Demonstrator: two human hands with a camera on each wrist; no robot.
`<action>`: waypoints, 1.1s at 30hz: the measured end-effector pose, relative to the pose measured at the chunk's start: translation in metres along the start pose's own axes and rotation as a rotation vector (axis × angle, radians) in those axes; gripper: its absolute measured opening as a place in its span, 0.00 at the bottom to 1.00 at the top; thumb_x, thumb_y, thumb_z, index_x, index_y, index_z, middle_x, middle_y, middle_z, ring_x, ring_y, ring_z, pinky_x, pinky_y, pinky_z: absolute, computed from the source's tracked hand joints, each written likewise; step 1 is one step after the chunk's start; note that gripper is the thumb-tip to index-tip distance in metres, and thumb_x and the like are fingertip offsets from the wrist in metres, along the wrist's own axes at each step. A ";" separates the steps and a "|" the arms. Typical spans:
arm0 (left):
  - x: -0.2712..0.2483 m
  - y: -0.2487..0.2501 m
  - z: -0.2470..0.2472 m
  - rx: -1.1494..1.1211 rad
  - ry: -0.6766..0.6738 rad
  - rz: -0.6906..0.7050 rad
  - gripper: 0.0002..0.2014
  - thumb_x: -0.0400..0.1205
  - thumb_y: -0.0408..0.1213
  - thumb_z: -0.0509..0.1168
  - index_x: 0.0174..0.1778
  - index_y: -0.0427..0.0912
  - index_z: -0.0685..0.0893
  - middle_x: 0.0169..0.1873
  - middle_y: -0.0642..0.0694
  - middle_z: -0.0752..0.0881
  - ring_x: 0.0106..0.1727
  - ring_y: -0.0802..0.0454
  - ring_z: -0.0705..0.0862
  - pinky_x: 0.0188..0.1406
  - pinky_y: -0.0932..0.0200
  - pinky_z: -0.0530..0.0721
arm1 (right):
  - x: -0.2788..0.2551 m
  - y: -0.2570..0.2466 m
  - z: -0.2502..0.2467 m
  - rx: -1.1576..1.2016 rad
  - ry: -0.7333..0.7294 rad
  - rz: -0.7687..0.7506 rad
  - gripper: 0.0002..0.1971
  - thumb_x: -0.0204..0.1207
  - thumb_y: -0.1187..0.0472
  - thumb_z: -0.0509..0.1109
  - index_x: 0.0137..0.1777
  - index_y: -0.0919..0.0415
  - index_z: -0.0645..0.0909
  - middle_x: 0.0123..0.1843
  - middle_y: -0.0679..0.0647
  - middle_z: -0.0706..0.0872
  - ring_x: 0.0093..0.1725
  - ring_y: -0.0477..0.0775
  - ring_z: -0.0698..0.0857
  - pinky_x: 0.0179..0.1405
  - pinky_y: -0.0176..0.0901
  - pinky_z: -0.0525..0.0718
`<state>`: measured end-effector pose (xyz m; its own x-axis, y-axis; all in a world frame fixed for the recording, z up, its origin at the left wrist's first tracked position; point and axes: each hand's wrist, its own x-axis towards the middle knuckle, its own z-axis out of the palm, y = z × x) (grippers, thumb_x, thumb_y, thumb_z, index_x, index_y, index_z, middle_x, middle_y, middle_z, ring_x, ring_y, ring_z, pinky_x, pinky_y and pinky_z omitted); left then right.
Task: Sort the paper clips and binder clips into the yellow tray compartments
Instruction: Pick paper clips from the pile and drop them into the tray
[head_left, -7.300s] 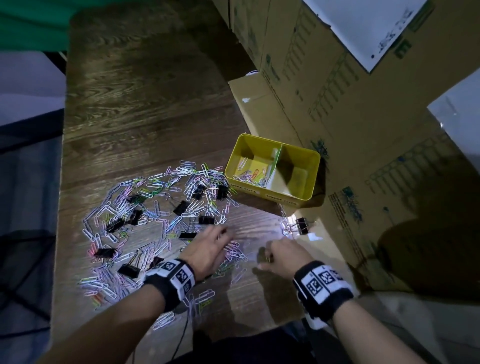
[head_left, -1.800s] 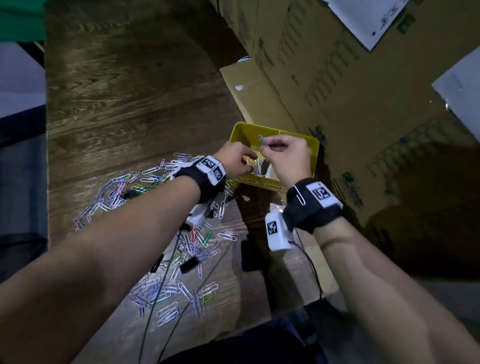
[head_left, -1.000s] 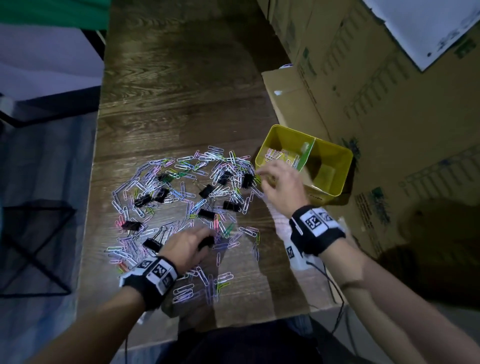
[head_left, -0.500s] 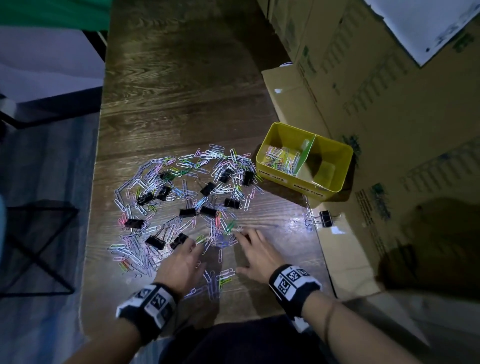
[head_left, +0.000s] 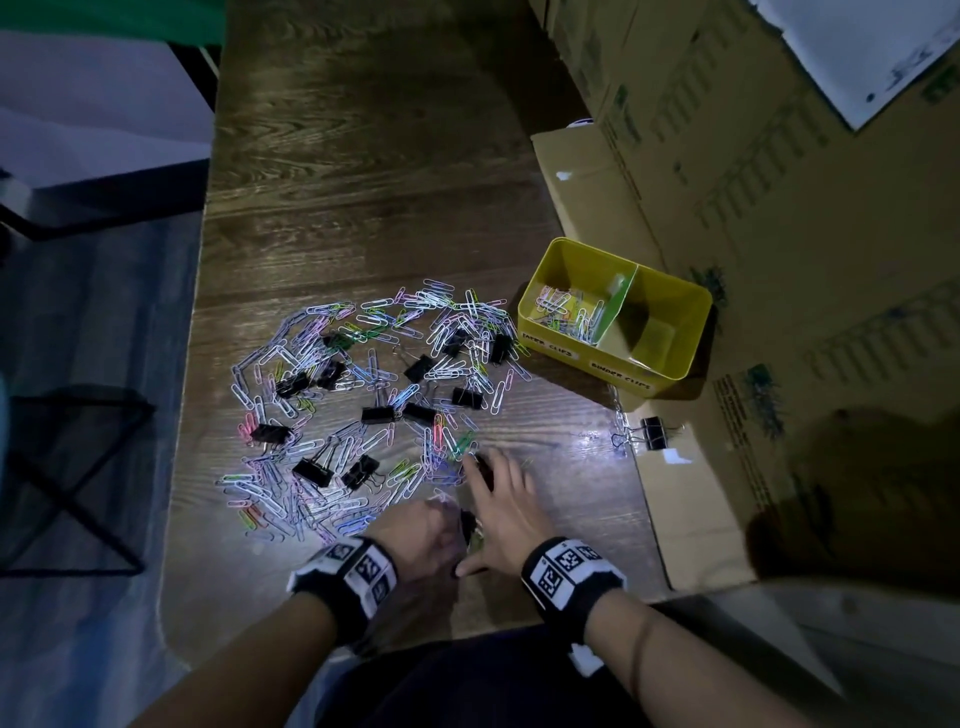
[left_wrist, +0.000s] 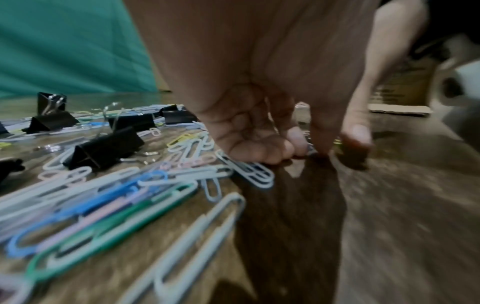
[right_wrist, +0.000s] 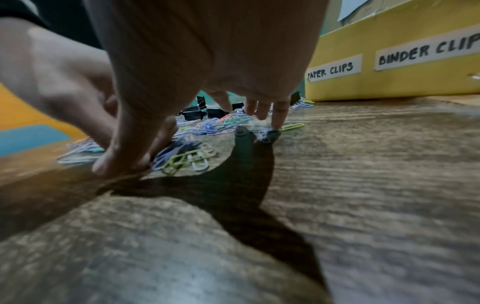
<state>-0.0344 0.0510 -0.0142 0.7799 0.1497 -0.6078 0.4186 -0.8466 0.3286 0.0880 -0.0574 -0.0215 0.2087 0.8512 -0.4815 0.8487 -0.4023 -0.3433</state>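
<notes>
Coloured paper clips and black binder clips lie mixed in a wide pile on the wooden table. The yellow tray stands to the right of the pile. Its left compartment holds several paper clips, and the right one shows only its yellow floor. My left hand is at the pile's near edge, fingers curled, tips pinching at paper clips on the wood. My right hand lies beside it with fingers spread. Its fingertips press on clips.
One binder clip lies apart, near the tray's front corner. Large cardboard boxes rise along the right side, and a flattened sheet overlaps the table edge. The table's near edge is just under my wrists.
Both hands came back from the tray to the pile. In the last half second my left hand drew toward me and curled its fingers. My right hand closed in beside it.
</notes>
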 end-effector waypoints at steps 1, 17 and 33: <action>0.004 -0.004 -0.005 -0.015 0.008 -0.006 0.10 0.77 0.51 0.59 0.40 0.50 0.77 0.45 0.48 0.85 0.45 0.44 0.84 0.40 0.53 0.80 | 0.000 0.001 -0.001 -0.011 -0.005 0.023 0.68 0.54 0.35 0.81 0.83 0.57 0.39 0.84 0.63 0.41 0.83 0.66 0.41 0.79 0.65 0.44; 0.023 0.005 -0.004 -0.077 0.310 -0.110 0.23 0.71 0.40 0.74 0.62 0.39 0.81 0.63 0.35 0.78 0.62 0.33 0.77 0.64 0.43 0.77 | 0.016 0.002 -0.021 0.283 0.083 0.058 0.30 0.72 0.70 0.70 0.75 0.61 0.70 0.71 0.59 0.73 0.71 0.61 0.71 0.71 0.48 0.70; 0.014 -0.019 -0.020 -0.645 0.429 -0.153 0.14 0.71 0.24 0.72 0.47 0.46 0.89 0.41 0.55 0.87 0.35 0.70 0.81 0.40 0.69 0.80 | 0.024 -0.004 -0.028 0.344 0.108 0.202 0.23 0.75 0.74 0.65 0.69 0.58 0.76 0.55 0.64 0.86 0.53 0.64 0.86 0.52 0.54 0.86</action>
<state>-0.0218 0.0795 -0.0144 0.7484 0.5355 -0.3913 0.6205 -0.3572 0.6981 0.1032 -0.0262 -0.0086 0.4200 0.7665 -0.4859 0.5770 -0.6388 -0.5089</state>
